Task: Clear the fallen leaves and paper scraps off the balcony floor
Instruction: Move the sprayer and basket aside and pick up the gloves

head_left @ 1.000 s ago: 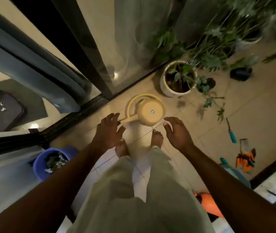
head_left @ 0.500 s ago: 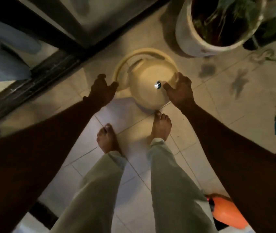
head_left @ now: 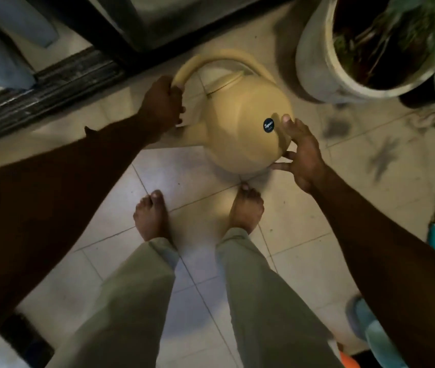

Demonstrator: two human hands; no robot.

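Door track [head_left: 43,86]: it is running along the upper left, beyond my left arm.
Left grip: I am curling my left grip [head_left: 162,103] round the left end of the watering can [head_left: 240,134], where its arched handle is meeting the spout; my fingers are wrapping it tightly.
Watering can: it is sitting over the balcony floor [head_left: 304,221] just ahead of my bare toes, its long axis lying left to right, spout pointing left, round body to the right. I cannot tell whether its base is touching the tiles.
Right grip: I am spreading my right grip [head_left: 302,158] against the body's lower right side, thumb beside the dark sticker [head_left: 268,125].
Plant pot [head_left: 314,62]: it is standing just beside the can, upper right.
Dark patches [head_left: 382,159]: they are lying further right; leaves or shadows, I cannot tell.
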